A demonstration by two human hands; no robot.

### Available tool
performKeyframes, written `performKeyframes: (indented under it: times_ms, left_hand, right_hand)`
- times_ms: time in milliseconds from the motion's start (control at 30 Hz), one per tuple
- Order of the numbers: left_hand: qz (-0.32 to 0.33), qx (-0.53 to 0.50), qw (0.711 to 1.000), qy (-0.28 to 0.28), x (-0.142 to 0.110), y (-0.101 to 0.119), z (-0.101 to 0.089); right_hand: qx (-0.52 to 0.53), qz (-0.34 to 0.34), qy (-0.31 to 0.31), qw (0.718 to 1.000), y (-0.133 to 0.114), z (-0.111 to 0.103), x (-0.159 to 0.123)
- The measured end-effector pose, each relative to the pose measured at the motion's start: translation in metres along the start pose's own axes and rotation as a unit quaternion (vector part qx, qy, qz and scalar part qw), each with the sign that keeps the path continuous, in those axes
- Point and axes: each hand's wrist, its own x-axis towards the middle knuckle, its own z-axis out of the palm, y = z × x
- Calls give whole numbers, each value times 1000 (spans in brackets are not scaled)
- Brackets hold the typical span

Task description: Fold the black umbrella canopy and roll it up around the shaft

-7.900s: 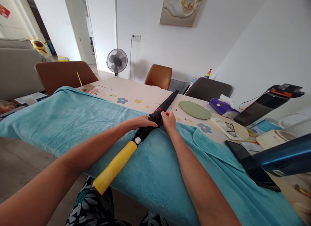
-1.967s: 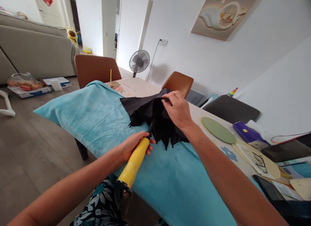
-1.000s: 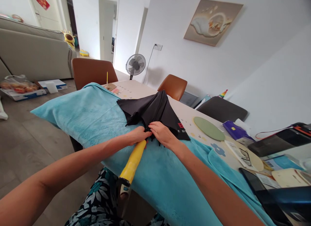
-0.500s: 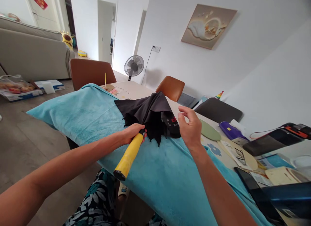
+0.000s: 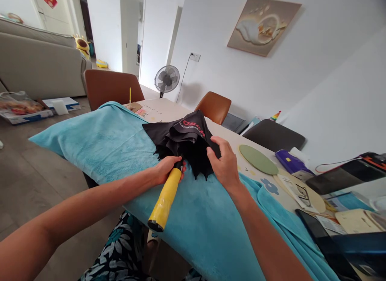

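A black umbrella (image 5: 193, 132) with red and white lettering lies partly folded on a light blue blanket (image 5: 211, 220). Its yellow handle (image 5: 165, 200) points toward me, with the end over the blanket's near side. My left hand (image 5: 169, 169) is wrapped round the black neck just above the yellow grip. At the right edge of the loose canopy, my right hand (image 5: 222, 160) is open, its fingers curved and apart. Whether its fingertips touch the cloth I cannot tell. Dark rib tips stick out along the canopy's near edge.
On the right of the table lie a green round mat (image 5: 258, 159), a purple tissue pack (image 5: 292, 164), glasses (image 5: 302, 194) and a black tablet (image 5: 322, 240). Brown chairs (image 5: 113, 89) and a fan (image 5: 167, 79) stand beyond the table. A dark chair (image 5: 274, 135) is at the right.
The canopy has turned, bringing the red lettering to the top. My right hand has moved left and closer to the cloth. My left hand stays on the neck as the handle swings slightly right.
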Motion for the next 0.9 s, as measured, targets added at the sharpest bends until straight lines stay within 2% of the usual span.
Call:
performKeyframes:
  times_ms: [167,267,367,433,533,633,767,900]
  left_hand:
    - [-4,32,999,30,2,-2,0]
    - [13,55,997,53,5,-3,1]
    - [16,55,997,48,5,-2,1]
    - [9,54,998,43,5,0,0]
    - [5,52,998,33,4,1,-2]
    - [5,45,999,19,5,1,-4]
    - [7,50,999,11,7,1,-5]
    - [18,45,999,0,7,2,-7]
  right_hand:
    - [-39,-85,-62,994,0,13,12]
    - [-36,-124,-124,984,-1,21,28]
    - [-38,-167,-194,966,-2,27,43]
    - [-53,-183,-205,960,-4,29,49]
    - [-110,-177,-203,957,-4,30,50]
    - [-148,-140,-212,956,-2,36,42]
    - [-74,-130,-247,957,0,54,20]
    - [-20,-132,-227,965,2,65,6]
